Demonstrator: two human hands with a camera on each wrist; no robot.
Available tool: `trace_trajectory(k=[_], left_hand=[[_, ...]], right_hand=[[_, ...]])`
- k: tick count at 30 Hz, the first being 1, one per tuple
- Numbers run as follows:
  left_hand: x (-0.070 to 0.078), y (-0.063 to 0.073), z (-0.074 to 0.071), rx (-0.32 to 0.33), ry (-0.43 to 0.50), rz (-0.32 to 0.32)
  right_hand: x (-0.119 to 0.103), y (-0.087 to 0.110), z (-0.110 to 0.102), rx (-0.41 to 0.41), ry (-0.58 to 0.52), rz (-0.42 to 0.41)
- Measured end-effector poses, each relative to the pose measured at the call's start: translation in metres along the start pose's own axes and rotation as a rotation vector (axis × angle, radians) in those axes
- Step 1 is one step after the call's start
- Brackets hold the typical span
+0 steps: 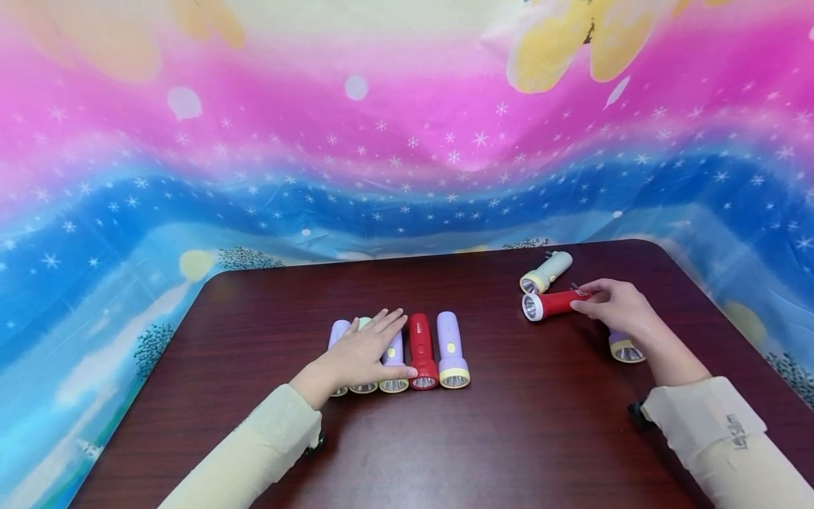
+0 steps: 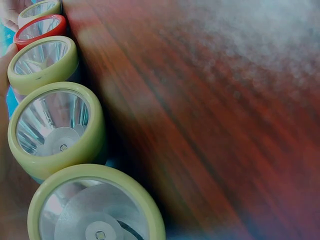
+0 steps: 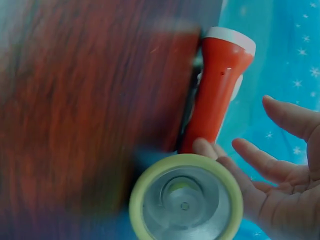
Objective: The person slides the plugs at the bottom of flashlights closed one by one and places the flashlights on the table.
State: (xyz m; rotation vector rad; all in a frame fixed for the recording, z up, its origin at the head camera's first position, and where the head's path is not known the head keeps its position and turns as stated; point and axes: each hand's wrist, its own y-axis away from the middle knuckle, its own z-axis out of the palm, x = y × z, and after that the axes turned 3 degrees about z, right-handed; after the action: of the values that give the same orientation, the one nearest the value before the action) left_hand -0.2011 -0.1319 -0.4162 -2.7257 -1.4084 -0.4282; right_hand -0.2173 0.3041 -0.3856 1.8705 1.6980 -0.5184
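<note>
My left hand [image 1: 359,357] lies flat with straight fingers across the left part of a row of flashlights, partly covering them. From the left, the row has a purple flashlight [image 1: 339,330], a pale green flashlight [image 1: 364,388], another purple one, a red flashlight [image 1: 420,341] and an uncovered purple one. On the right, my right hand [image 1: 615,309] is at the tail of a red flashlight with a white rim [image 1: 555,304]. In the right wrist view its thumb and fingers are spread, fingertips right at the tail.
A pale flashlight [image 1: 552,270] lies behind the red-and-white one. Another purple flashlight [image 1: 626,348] with a yellow rim lies partly hidden beneath my right hand. All rest on a dark brown table [image 1: 496,431] with a colourful patterned cloth [image 1: 407,155] hanging behind it.
</note>
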Motion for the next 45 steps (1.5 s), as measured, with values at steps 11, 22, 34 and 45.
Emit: trace_trajectory(k=[11,22,34,45], left_hand=[[0.003,0.000,-0.002,-0.004,0.007,-0.012],[0.001,-0.002,-0.002,-0.001,0.006,-0.006],[0.002,-0.003,-0.004,-0.007,0.000,-0.004],[0.001,-0.003,-0.004,-0.008,0.001,-0.006]], right_hand=[[0.000,-0.018,0.002,-0.020,0.052,0.049],[-0.002,-0.038,0.011,-0.021,-0.028,0.119],[-0.001,-0.050,0.018,-0.069,-0.104,0.203],[-0.005,-0.052,0.025,-0.038,-0.131,0.188]])
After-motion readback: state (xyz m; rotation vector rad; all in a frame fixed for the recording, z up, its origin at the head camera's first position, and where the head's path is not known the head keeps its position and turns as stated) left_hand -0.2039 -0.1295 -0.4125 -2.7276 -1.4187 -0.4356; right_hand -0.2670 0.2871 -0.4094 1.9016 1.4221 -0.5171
